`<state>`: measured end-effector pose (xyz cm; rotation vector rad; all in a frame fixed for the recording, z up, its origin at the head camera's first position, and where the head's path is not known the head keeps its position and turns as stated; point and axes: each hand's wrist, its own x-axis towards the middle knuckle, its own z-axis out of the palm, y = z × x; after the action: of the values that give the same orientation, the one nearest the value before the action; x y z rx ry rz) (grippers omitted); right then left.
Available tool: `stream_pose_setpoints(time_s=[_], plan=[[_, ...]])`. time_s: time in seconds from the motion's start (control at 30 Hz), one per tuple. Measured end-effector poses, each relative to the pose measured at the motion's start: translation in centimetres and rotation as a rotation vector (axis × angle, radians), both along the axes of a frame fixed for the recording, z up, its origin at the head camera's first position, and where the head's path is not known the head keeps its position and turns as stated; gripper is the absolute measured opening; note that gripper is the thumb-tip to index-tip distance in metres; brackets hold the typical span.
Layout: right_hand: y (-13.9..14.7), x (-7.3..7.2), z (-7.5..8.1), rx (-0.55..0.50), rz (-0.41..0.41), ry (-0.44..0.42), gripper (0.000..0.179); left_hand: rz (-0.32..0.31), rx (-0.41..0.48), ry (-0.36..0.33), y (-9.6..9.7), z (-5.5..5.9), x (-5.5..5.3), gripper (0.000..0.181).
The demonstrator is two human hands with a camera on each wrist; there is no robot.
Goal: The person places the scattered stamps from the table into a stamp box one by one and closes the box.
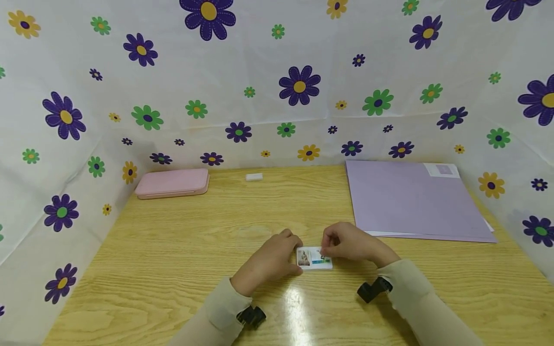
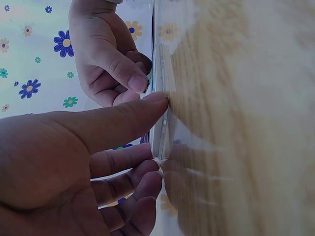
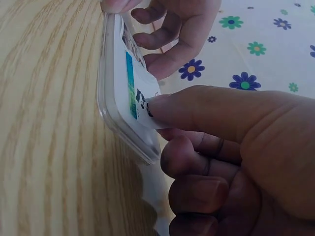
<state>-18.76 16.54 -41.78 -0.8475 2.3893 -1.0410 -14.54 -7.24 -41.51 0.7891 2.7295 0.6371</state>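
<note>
A flat white slab [image 1: 315,265] with rounded corners and a clear rim, like a phone in a clear case, lies on the wooden table. Its upper face carries a brownish picture [image 1: 304,258] on the left. My left hand [image 1: 274,254] grips the slab's left end, thumb [image 2: 147,105] at the near edge and fingers at the far edge. My right hand [image 1: 350,244] pinches a corner of a thin white sticker [image 3: 140,98] with a teal strip and a small black-and-white figure. That corner lifts off the slab's face, and the thumb covers part of it.
A pink case [image 1: 173,182] sits at the back left, and a small white block [image 1: 254,177] at the back middle. Lilac folders [image 1: 415,202] with white sheets beneath lie at the right. A flower-patterned cloth [image 1: 259,62] hangs behind the table [image 1: 173,269] and along both sides.
</note>
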Motion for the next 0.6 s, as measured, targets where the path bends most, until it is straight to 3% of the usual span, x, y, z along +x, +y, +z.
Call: stream_pose_setpoints(time_s=[0.6], plan=[[-0.11,0.01,-0.24,0.038,-0.004,0.027,0.015,-0.002,0.006,0.002,0.0,0.03,0.05,0.05]])
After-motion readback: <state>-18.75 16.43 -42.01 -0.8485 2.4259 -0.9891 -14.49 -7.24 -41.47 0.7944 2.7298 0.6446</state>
